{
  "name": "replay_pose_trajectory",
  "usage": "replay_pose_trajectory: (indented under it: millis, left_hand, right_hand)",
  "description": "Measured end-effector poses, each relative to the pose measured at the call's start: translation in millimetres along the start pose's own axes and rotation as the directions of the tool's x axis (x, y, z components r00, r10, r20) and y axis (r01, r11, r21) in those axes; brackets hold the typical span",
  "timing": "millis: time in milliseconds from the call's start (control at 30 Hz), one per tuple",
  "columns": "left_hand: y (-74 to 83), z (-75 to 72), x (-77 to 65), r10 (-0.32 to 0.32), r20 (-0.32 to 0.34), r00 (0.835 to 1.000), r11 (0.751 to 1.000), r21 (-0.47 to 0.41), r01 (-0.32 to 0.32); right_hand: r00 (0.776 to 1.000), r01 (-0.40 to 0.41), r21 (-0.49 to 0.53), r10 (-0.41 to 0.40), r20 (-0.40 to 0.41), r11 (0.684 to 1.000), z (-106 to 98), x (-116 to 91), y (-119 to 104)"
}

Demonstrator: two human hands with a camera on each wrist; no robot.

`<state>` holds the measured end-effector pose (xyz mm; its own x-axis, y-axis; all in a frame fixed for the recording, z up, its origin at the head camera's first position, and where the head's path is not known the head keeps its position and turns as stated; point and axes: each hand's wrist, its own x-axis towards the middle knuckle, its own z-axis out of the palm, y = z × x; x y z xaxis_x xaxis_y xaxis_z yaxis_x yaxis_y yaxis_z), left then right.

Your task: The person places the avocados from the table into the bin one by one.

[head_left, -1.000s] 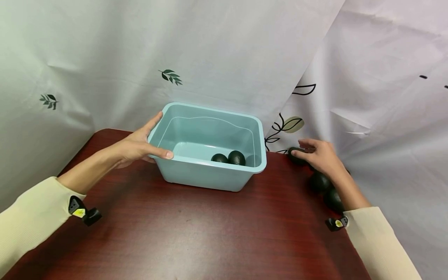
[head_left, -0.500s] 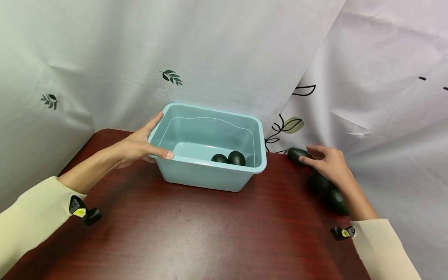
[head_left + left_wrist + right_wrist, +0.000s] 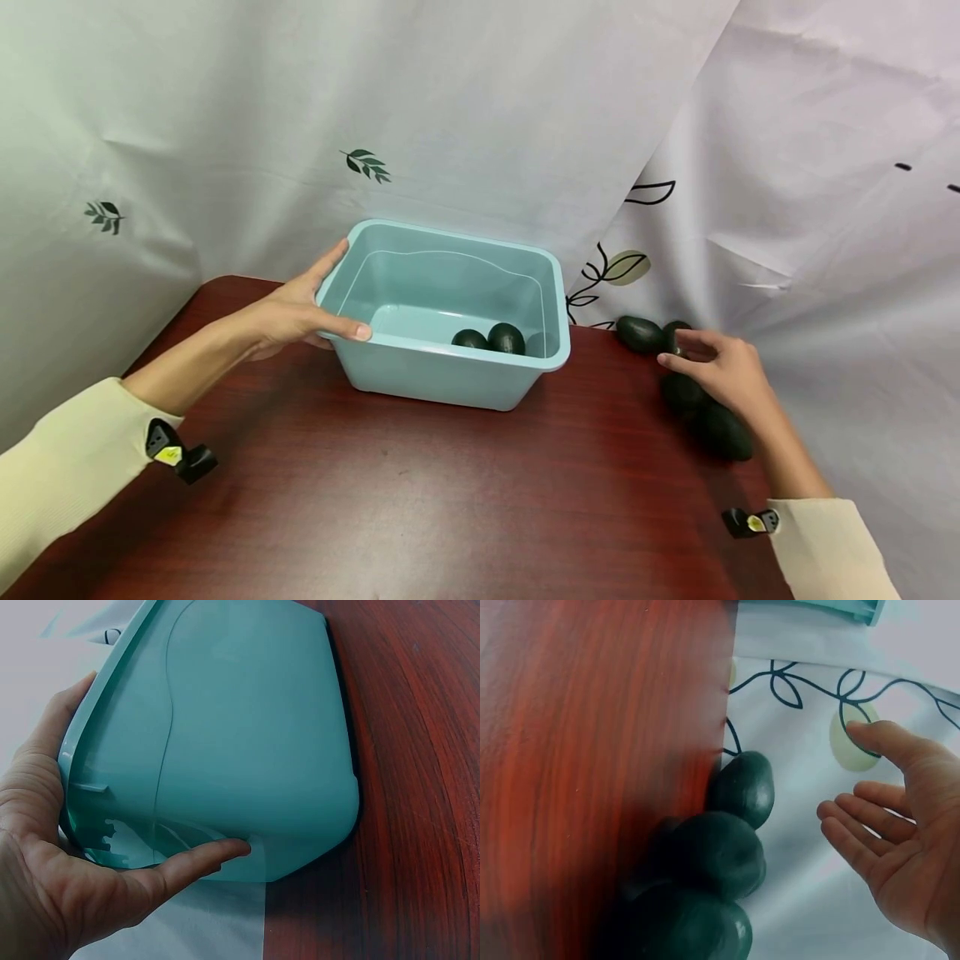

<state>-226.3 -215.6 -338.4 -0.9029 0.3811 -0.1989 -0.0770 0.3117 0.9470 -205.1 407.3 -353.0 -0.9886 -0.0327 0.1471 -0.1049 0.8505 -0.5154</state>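
Observation:
A pale blue plastic tub (image 3: 435, 375) stands at the back of the table, with two dark green avocados (image 3: 507, 338) inside. My left hand (image 3: 296, 317) holds its left end, thumb along the front rim and a finger along the end rim; in the left wrist view the thumb (image 3: 199, 862) lies against the tub's outside. At the table's right edge several avocados (image 3: 640, 334) lie in a row. My right hand (image 3: 716, 367) hovers over that row with nothing in it, fingers apart and loosely bent. It partly hides the avocados under it.
The dark red wooden table (image 3: 420, 500) spreads in front of the tub. White cloth (image 3: 465, 108) with leaf prints hangs behind the table and along its right edge, close beside the avocado row (image 3: 712, 855).
My right hand has left the rearmost avocado and moved right and toward me along the row, uncovering two avocados at the back. The left hand and the tub have stayed put.

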Motion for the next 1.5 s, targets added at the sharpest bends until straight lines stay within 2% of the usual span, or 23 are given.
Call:
replay_pose_trajectory:
  millis: [367, 600, 967, 1500]
  left_hand:
    - [-0.4, -1.0, -0.7, -0.005, -0.002, 1.000, 1.000, 0.004, 0.005]
    - [0.0, -0.2, -0.6, -0.004, 0.002, 1.000, 1.000, 0.003, 0.004]
    - [0.8, -0.3, -0.6, -0.002, 0.000, 1.000, 1.000, 0.006, 0.002]
    - [-0.5, -0.4, -0.7, -0.007, 0.003, 1.000, 1.000, -0.001, 0.007]
  right_hand:
    - [1.000, -0.022, -0.003, 0.022, -0.013, 1.000, -8.1, -17.1, 12.8]
    - [0.996, -0.088, -0.020, 0.088, -0.004, 0.996, -10.1, -29.9, 28.2]
    - [0.993, -0.113, -0.078, 0.115, 0.027, 0.991, -18.4, -47.6, 47.1]
    - [0.988, -0.153, -0.076, 0.155, 0.025, 0.985, -18.9, -66.6, 70.0]
